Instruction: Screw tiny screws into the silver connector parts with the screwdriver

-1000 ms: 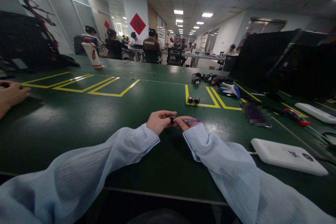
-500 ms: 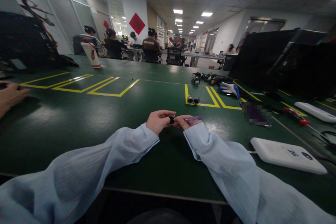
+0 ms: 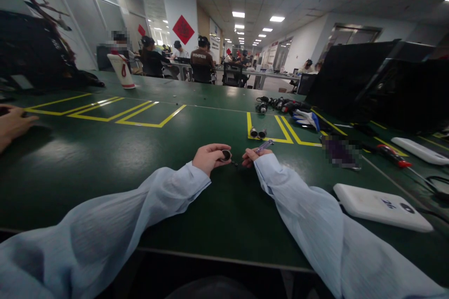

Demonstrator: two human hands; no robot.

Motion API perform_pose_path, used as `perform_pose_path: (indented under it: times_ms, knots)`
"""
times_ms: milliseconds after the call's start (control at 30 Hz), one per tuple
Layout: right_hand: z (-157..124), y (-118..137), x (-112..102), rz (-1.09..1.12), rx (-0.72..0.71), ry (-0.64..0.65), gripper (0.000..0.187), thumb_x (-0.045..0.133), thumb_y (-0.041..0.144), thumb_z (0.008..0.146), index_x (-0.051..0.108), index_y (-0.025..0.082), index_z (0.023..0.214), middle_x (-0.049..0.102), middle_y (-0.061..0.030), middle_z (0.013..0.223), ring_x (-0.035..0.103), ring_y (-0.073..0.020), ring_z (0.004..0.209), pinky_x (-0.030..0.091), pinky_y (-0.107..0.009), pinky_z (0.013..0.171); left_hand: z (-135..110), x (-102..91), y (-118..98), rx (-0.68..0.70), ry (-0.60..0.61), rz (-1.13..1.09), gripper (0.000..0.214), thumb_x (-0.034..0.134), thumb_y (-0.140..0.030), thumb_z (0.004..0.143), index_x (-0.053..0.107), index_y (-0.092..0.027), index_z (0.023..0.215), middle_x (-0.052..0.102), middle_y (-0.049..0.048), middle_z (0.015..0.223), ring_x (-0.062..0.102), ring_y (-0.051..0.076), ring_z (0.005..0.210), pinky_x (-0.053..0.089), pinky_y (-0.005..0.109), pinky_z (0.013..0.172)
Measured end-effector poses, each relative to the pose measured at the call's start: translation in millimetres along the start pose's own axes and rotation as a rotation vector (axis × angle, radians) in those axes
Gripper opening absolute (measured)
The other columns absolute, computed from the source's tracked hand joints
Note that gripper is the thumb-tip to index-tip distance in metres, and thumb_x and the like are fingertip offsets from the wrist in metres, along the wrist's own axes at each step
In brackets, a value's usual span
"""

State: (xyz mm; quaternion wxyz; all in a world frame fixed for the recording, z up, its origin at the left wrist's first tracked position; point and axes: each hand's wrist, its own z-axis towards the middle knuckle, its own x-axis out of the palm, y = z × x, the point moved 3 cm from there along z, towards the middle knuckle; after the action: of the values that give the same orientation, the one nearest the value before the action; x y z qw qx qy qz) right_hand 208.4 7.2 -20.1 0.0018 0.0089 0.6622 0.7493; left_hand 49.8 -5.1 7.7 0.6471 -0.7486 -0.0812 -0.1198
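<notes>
My left hand (image 3: 207, 160) is closed on a small round metal part (image 3: 226, 154), its dark opening turned toward me. To its right, my right hand (image 3: 249, 156) pinches a slim, clear purple tool (image 3: 265, 145) that slants up over the fingers; its tip is hidden. The two hands are apart, just above the green table. Between them, tiny dark pieces (image 3: 235, 164) show near the left fingertips; I cannot tell whether they lie on the table. Beyond the hands, two similar round metal parts (image 3: 257, 133) stand side by side at a yellow tape line.
Dark metal fittings (image 3: 268, 104) and a blue-and-white glove (image 3: 306, 119) lie at back right. A white power bank (image 3: 382, 206), a red-handled screwdriver (image 3: 393, 155) and black monitors (image 3: 372, 77) are on the right. Another person's hand (image 3: 14, 124) reaches in from the left; a paper cup (image 3: 121, 71) stands farther back.
My right hand has drawn away to the right from the round metal part, and the purple tool now tilts more steeply. Tiny dark pieces have come into sight between the hands.
</notes>
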Motion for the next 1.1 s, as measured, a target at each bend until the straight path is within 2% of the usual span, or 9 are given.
perform_pose_path:
  times_ms: [167,333,400,567,667,767,833,967,1100]
  knots:
    - [-2,-2,4,-0.061,-0.008,0.024,0.033,0.061,0.047,0.062,0.06,0.015,0.056,0.058,-0.0005,0.041,0.052,-0.0092,0.036,0.042,-0.02,0.038,-3,2.1,-2,-0.002,0.007,-0.005,0.027,0.048,0.005,0.053,0.064,-0.007,0.072,0.063,0.0097,0.08,0.061,0.02,0.076,0.056,0.03,0.064]
    - [-3,5,0,-0.257,-0.002,0.003,0.025,0.06,0.037,0.066,0.06,0.016,0.052,0.056,0.0008,0.037,0.05,-0.0079,0.035,0.039,-0.017,0.036,-3,2.2,-1,-0.01,-0.001,-0.016,0.028,0.047,0.005,0.053,0.064,-0.007,0.07,0.064,0.0095,0.078,0.061,0.02,0.075,0.056,0.031,0.065]
    - [-5,9,-1,-0.271,0.027,0.013,0.025,0.061,0.034,0.067,0.058,0.015,0.05,0.054,0.0009,0.035,0.049,-0.0075,0.033,0.038,-0.016,0.034,-3,2.2,-2,-0.004,0.0,-0.022,0.029,0.047,0.006,0.053,0.065,-0.007,0.071,0.064,0.0095,0.078,0.061,0.02,0.077,0.056,0.032,0.066]
    - [-13,8,5,0.047,0.214,0.072,0.025,0.059,0.032,0.07,0.056,0.014,0.054,0.057,0.0003,0.038,0.048,-0.0076,0.03,0.044,-0.019,0.035,-2,1.9,-4,0.012,-0.018,-0.034,0.026,0.051,0.004,0.056,0.065,-0.008,0.074,0.064,0.009,0.08,0.061,0.019,0.078,0.056,0.031,0.067]
    - [-13,8,8,0.234,0.24,0.114,0.023,0.06,0.032,0.071,0.058,0.013,0.058,0.06,-0.0012,0.043,0.051,-0.0086,0.034,0.049,-0.023,0.04,-2,1.4,-5,0.012,-0.039,-0.027,0.026,0.052,0.004,0.057,0.065,-0.007,0.075,0.065,0.0089,0.079,0.062,0.018,0.075,0.055,0.031,0.068]
    - [-12,13,9,0.364,0.142,0.153,0.027,0.064,0.04,0.067,0.06,0.014,0.062,0.063,-0.0016,0.049,0.056,-0.0101,0.04,0.052,-0.026,0.048,-3,1.3,-6,0.004,-0.046,-0.014,0.026,0.052,0.004,0.057,0.065,-0.007,0.076,0.065,0.0088,0.077,0.062,0.017,0.073,0.055,0.03,0.068]
    - [-13,20,9,0.35,0.014,0.141,0.032,0.066,0.046,0.062,0.062,0.015,0.067,0.066,-0.002,0.055,0.059,-0.0113,0.046,0.054,-0.027,0.054,-3,1.5,-5,-0.001,-0.04,-0.002,0.026,0.053,0.004,0.057,0.065,-0.007,0.078,0.065,0.0086,0.077,0.063,0.017,0.072,0.055,0.03,0.069]
    - [-21,26,16,0.132,-0.224,0.059,0.037,0.06,0.051,0.065,0.063,0.016,0.072,0.068,-0.0038,0.063,0.062,-0.0134,0.056,0.053,-0.028,0.059,-5,2.2,-3,0.0,0.0,0.032,0.028,0.055,0.002,0.059,0.064,-0.008,0.084,0.067,0.0085,0.077,0.064,0.016,0.072,0.054,0.03,0.072]
    - [-26,24,20,-0.059,-0.348,-0.002,0.031,0.056,0.046,0.07,0.065,0.016,0.073,0.068,-0.0054,0.065,0.062,-0.0154,0.059,0.051,-0.029,0.061,-6,2.9,-3,0.029,0.027,0.052,0.03,0.056,0.001,0.059,0.064,-0.009,0.086,0.067,0.0082,0.08,0.064,0.016,0.071,0.054,0.029,0.07]
